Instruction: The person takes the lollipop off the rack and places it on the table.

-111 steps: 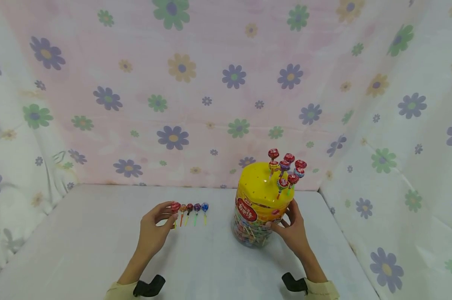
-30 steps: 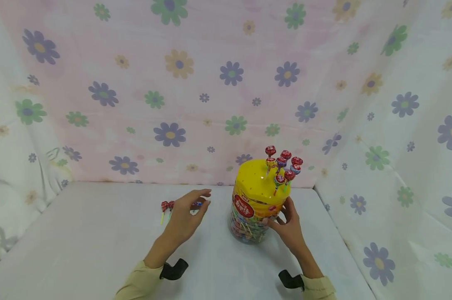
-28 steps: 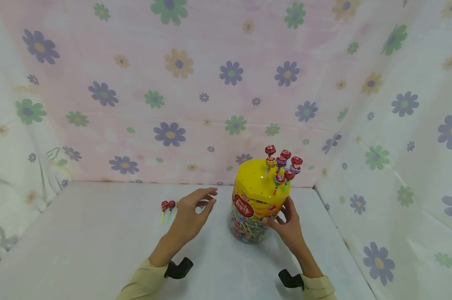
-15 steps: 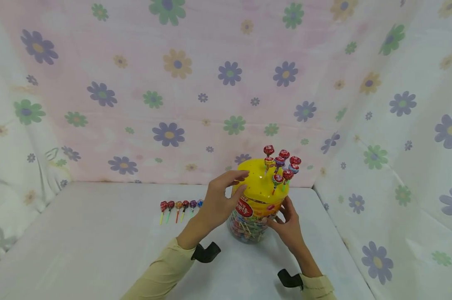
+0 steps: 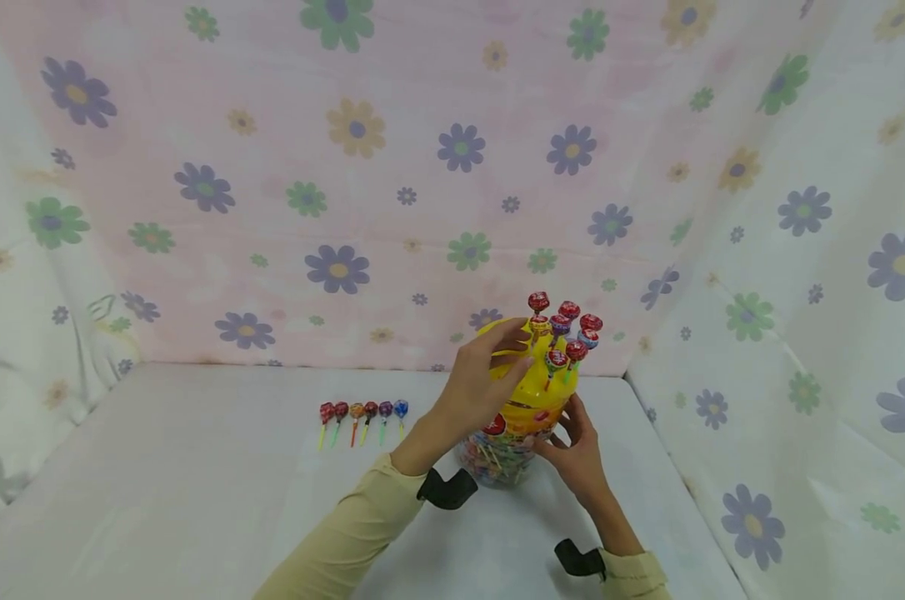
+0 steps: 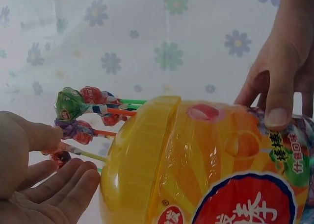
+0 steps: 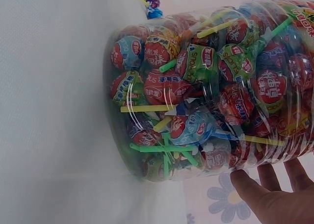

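A clear lollipop jar (image 7: 211, 91) with a yellow domed lid (image 6: 140, 160) stands upright on the table, filled with wrapped lollipops. Several lollipops (image 5: 576, 350) stick up from the lid's right side. My right hand (image 5: 578, 458) grips the jar's right side, thumb in front and fingers behind. My left hand (image 5: 482, 379) is over the lid's left part, thumb and fingers spread apart. Between them, at the fingertips, is a lollipop on a yellow stick (image 6: 88, 155), its head partly covered by the hand. The left hand and wrist hide part of the jar's label.
A row of several lollipops (image 5: 371, 410) lies on the white table (image 5: 197, 483), left of the jar, sticks toward me. Flowered cloth (image 5: 392, 225) hangs behind and at both sides. A black wrist mount (image 5: 448, 490) juts from the left wrist.
The left hand laid a red lollipop at the row's left end, then moved right and up to the lollipops on the lid. The right hand has kept its place on the jar.
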